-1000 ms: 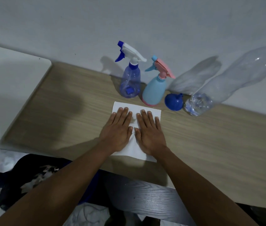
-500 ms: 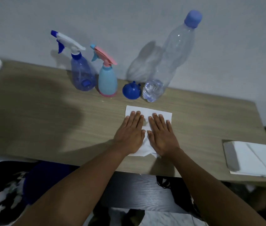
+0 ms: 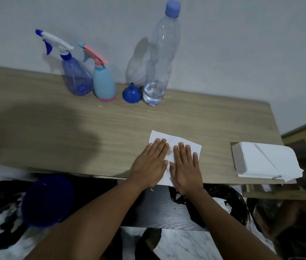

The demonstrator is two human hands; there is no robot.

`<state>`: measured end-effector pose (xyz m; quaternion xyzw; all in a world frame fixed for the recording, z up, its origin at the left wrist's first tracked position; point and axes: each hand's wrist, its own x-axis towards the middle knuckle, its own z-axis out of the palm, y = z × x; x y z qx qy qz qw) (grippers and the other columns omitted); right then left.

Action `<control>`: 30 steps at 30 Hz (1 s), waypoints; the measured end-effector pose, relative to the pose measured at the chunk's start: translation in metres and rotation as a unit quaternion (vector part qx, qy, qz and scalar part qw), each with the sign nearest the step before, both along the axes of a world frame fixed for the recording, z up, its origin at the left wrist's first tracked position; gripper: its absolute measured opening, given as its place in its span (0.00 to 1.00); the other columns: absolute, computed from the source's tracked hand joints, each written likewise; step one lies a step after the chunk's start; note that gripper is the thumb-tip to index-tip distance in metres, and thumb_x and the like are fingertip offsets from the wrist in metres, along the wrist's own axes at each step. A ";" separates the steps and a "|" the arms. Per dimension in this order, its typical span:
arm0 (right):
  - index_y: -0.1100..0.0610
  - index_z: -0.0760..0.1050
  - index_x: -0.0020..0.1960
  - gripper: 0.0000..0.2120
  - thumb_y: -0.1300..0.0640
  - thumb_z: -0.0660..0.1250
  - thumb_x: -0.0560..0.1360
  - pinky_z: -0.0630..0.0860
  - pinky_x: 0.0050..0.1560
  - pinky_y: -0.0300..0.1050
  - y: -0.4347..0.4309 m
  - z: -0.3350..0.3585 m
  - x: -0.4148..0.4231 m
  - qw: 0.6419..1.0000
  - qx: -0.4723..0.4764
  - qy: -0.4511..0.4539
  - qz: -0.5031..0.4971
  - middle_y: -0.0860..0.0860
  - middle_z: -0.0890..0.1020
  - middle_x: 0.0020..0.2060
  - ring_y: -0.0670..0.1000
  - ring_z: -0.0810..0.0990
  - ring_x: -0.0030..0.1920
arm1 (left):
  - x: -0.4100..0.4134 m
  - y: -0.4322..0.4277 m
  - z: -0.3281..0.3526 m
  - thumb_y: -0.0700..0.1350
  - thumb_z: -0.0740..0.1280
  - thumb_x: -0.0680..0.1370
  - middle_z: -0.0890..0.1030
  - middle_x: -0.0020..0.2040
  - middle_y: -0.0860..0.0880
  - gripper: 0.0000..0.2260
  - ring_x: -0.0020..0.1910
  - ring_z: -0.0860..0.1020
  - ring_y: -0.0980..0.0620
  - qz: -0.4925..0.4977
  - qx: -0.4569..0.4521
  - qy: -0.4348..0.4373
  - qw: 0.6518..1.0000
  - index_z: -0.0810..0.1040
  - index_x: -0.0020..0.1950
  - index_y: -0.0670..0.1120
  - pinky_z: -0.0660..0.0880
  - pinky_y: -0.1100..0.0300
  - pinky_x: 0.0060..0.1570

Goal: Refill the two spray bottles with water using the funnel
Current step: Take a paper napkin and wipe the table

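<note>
Both hands, the left hand (image 3: 149,167) and the right hand (image 3: 185,168), lie flat with straight fingers on a paper towel (image 3: 173,141). The blue funnel (image 3: 132,93) stands spout-up in the upper centre, well apart, between the light-blue spray bottle (image 3: 104,84) and the water bottle (image 3: 158,59).

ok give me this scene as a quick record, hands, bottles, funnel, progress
left hand: flat on the sheet, fingers straight
right hand: flat on the same sheet, beside the left
purple sprayer: upright by the wall, head on
blue sprayer: upright right of it, head on
funnel: mouth down, spout up, between blue sprayer and water bottle
water bottle: upright, capped, water only near the bottom
stack: white papers at the table's right edge
progress: filling not begun
</note>
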<state>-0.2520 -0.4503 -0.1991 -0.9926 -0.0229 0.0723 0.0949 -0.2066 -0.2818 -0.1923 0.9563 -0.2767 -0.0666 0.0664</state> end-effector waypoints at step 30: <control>0.60 0.52 0.81 0.30 0.47 0.48 0.83 0.48 0.79 0.62 0.336 -0.003 0.102 0.989 0.012 -0.010 0.149 0.56 0.51 0.81 0.58 0.47 0.81 | 0.058 0.361 -0.005 0.56 0.42 0.84 0.49 0.81 0.48 0.28 0.80 0.45 0.52 0.096 -0.009 -0.013 0.995 0.50 0.81 0.44 0.45 0.54 0.78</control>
